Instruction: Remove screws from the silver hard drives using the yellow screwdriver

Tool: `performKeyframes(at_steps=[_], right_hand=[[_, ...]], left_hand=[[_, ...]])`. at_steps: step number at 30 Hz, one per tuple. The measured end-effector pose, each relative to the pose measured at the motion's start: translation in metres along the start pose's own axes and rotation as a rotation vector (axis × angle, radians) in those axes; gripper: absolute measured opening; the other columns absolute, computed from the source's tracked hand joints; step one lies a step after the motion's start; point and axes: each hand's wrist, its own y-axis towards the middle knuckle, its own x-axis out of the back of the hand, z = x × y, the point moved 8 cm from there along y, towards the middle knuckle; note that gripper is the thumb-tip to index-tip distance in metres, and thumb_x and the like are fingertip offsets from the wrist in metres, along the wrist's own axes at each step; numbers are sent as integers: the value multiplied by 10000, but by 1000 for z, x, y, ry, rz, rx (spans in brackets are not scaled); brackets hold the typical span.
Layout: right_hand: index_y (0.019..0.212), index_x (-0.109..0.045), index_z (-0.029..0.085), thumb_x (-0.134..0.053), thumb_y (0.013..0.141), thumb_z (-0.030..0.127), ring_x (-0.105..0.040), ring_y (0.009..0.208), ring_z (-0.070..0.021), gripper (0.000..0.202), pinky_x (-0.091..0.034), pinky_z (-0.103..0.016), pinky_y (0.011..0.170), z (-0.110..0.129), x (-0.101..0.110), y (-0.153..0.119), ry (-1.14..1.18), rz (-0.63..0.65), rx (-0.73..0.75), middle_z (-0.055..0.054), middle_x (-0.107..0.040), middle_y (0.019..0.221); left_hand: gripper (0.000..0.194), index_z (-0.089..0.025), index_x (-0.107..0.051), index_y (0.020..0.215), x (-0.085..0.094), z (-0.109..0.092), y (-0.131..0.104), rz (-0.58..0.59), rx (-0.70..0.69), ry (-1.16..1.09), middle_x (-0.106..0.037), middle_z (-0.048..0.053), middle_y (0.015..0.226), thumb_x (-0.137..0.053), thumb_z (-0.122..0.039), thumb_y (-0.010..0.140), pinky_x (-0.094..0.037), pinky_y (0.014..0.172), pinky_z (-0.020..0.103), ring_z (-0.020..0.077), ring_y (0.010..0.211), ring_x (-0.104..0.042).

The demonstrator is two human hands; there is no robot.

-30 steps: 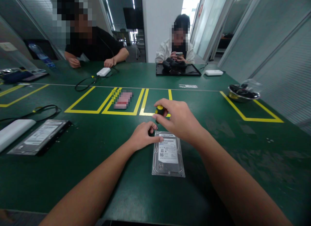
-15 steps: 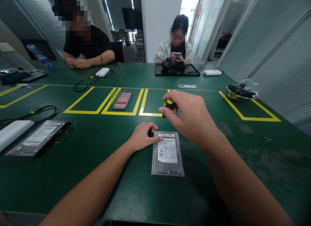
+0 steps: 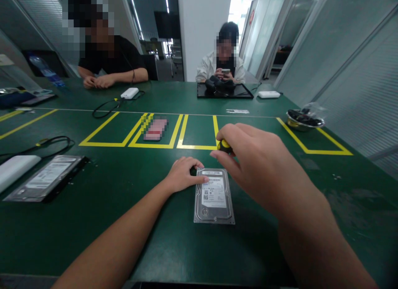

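Observation:
A silver hard drive (image 3: 214,197) with a white label lies flat on the green table in front of me. My left hand (image 3: 183,175) grips its far left corner, the thumb across the label and the fingers at the edge. Above the drive's far right corner, my right hand (image 3: 256,162) is closed around a small screwdriver (image 3: 224,146) with a yellow and black handle. The screwdriver's shaft and tip are hidden from view.
To the left lie a second hard drive (image 3: 48,177) and a white power bank (image 3: 18,168) with a black cable. Yellow tape outlines mark the table; a pinkish phone (image 3: 156,129) lies in one. A metal bowl (image 3: 304,122) stands at right. Two people sit across.
My right hand has moved right and slightly nearer to me with the screwdriver, whose thin shaft showed before. My left hand and the hard drive have stayed in place.

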Motion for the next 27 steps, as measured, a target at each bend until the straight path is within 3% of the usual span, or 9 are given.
performKeyframes(at_steps=[5,9,15,19,27], right_hand=[[975,-546,185,-642,864,278,-566,726,-178,174,-356,-288,596,-10,12,-8,-88,12,-36,-35,-632,873],[950,-527,190,-655,850,285,-563,726,-179,189,-360,-284,597,-21,6,-17,-111,46,-51,-26,-610,859],[867,-464,201,-572,869,165,-506,602,-155,113,-303,-274,521,-29,-22,-36,-243,139,-69,-14,-543,801],[835,-457,199,-569,884,178,-491,551,-150,124,-250,-271,479,-33,-42,-48,-337,169,-96,-17,-532,773],[846,-505,173,-554,908,189,-567,620,-172,81,-309,-282,527,-51,-92,-74,-368,203,-157,-47,-570,803]], left_hand=[[433,-276,-689,1041,-2,-1,0,17,-19,-26,-671,10,1042,-692,-608,763,-376,881,375,244,978,-557],[414,-266,-692,1031,-1,-1,-1,21,-2,-30,-669,17,1043,-690,-589,772,-382,877,380,250,990,-552],[425,-243,-691,1032,0,-1,-1,31,-4,-42,-664,33,1052,-679,-584,779,-385,900,406,262,1000,-552],[443,-230,-686,1044,0,-1,-1,34,-14,-46,-661,44,1063,-667,-591,786,-392,901,415,267,1008,-553],[426,-214,-703,1044,0,5,0,9,-43,-123,-661,56,1039,-695,-550,782,-440,829,365,238,966,-579]])
